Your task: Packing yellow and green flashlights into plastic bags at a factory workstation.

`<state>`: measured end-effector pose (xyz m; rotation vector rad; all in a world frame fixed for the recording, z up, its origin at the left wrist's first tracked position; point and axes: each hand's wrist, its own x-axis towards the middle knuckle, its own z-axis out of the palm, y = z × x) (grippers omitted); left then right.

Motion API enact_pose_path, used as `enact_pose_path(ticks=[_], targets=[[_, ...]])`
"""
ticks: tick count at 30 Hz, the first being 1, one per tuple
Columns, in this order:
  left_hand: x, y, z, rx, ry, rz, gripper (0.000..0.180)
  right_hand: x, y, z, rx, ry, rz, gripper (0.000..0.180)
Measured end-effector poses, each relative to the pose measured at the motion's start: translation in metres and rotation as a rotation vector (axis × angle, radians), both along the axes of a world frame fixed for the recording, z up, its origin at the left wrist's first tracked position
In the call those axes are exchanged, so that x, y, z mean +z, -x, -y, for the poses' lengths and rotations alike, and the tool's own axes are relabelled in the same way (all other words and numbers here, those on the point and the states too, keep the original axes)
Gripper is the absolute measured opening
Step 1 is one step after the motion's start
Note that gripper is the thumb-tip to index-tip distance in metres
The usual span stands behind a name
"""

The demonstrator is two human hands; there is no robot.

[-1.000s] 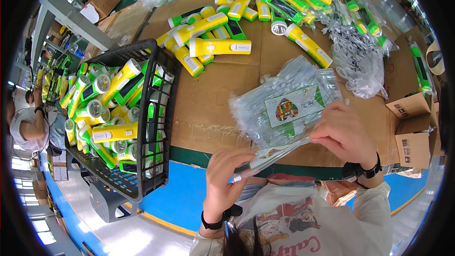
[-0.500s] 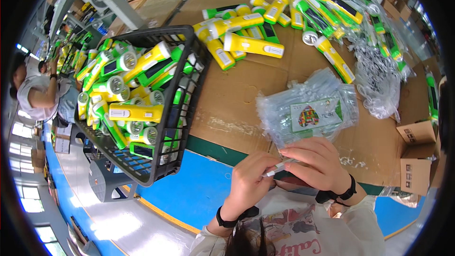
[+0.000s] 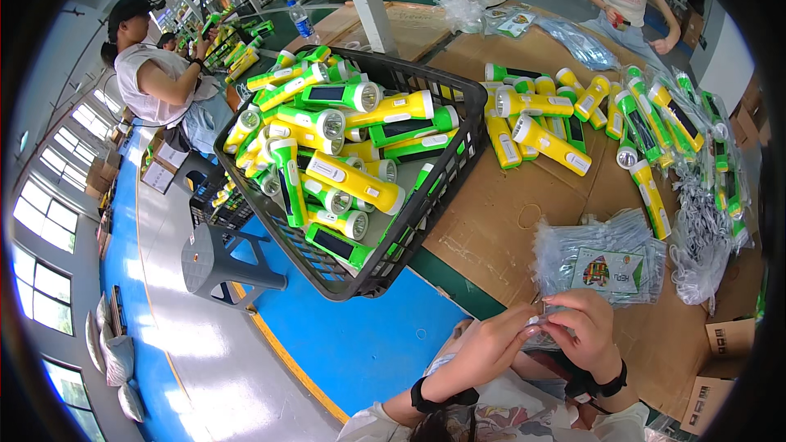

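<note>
- L hand (image 3: 489, 349) and R hand (image 3: 583, 329) met at abt 5 o'clock in view, fingertips pinched together on edge of a clear plastic bag (image 3: 542, 329); bag mostly hidden btwn the fingers, contents can't tell.
- Both hands clenched on that bag, just over near edge of cardboard-covered desk (image 3: 491, 229); black bands on both wrists.
- Just beyond R hand, at 1 o'clock from it: stack of clear bags w/ printed card inserts (image 3: 610, 262), lying flat on desk.
- R of stack, at 3 o'clock in view: heap of grey cords (image 3: 700, 237).
- Farther out, 1–2 o'clock: yellow and green flashlights (image 3: 573, 119) spread loose on desk.
- At 10–11 o'clock from hands: black wire basket (image 3: 426, 196) full of same flashlights, tilted against desk edge.
- Grey stool (image 3: 217, 262) on blue floor at 9 o'clock.
- Two other ppl at work: one at 10 o'clock, one at 1 o'clock, far side.
</note>
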<state>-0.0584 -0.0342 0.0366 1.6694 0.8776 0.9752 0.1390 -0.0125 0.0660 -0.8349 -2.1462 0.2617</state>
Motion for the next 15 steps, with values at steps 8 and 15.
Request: enact_pose_path(ticks=[8,15], targets=[[0.024,0.004,-0.002,0.218,-0.057,0.121,0.015,0.015,0.006,-0.016,0.026,0.209,0.132,0.025],[0.004,0.036,-0.006,-0.117,0.085,0.099,0.016,0.021,0.008,-0.025,0.333,0.285,0.239,0.02]])
